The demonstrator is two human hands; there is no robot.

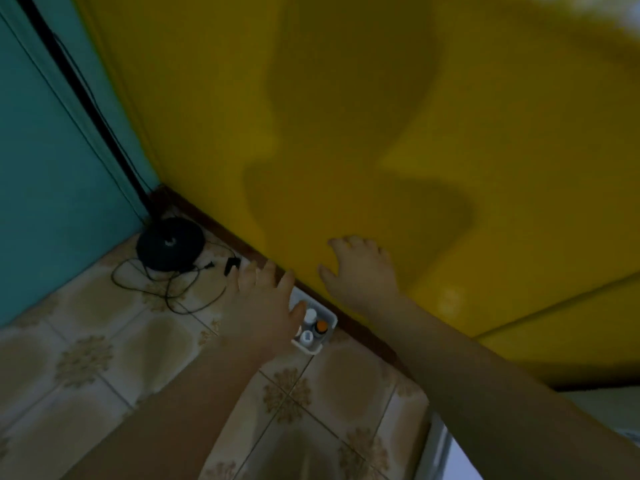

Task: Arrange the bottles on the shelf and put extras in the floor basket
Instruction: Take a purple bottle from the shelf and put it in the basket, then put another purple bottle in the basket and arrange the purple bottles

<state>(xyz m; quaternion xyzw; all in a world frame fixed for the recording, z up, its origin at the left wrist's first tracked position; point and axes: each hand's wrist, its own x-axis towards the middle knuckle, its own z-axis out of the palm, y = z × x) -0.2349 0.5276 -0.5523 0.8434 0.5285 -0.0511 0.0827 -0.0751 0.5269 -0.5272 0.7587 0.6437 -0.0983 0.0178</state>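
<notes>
One yellow wall [381, 98] backs the floor basket [311, 349], and a black round device [169, 247] sits well left of it. The left hand [263, 306] hovers over the basket, the right hand [360, 271] just above-right. Both are spread and empty. Bottles [310, 315] stand inside. The extras look stowed. The next move calls for finding the shelf, which is out of view.

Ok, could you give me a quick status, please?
Left hand, right hand open, empty. Left hand partly hiding floor basket, bottles standing inside. Cables lie apart, further left.
</notes>
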